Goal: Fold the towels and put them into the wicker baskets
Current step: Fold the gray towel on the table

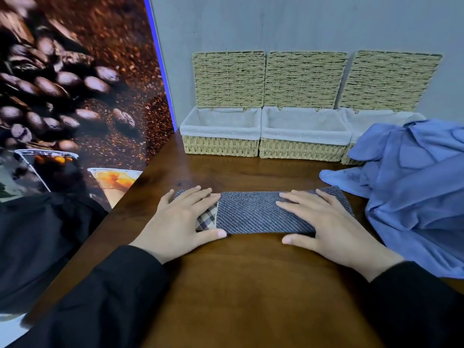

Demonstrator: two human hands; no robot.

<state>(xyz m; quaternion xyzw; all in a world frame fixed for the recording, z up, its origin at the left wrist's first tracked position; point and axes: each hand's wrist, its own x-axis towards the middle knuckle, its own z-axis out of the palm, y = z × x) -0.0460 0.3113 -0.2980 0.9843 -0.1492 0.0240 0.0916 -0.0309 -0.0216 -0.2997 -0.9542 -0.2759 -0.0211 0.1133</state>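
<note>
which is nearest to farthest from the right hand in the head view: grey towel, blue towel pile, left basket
1. Grey towel: right under the right hand, which presses on it.
2. Blue towel pile: just to its right, on the table.
3. Left basket: far back left, by the wall.

The blue towels, heaped at the table's right edge, run out of frame on the right and cover much of the third wicker basket. The left hand hides the near-left end of the folded grey towel; the right hand covers part of its right end.
</note>
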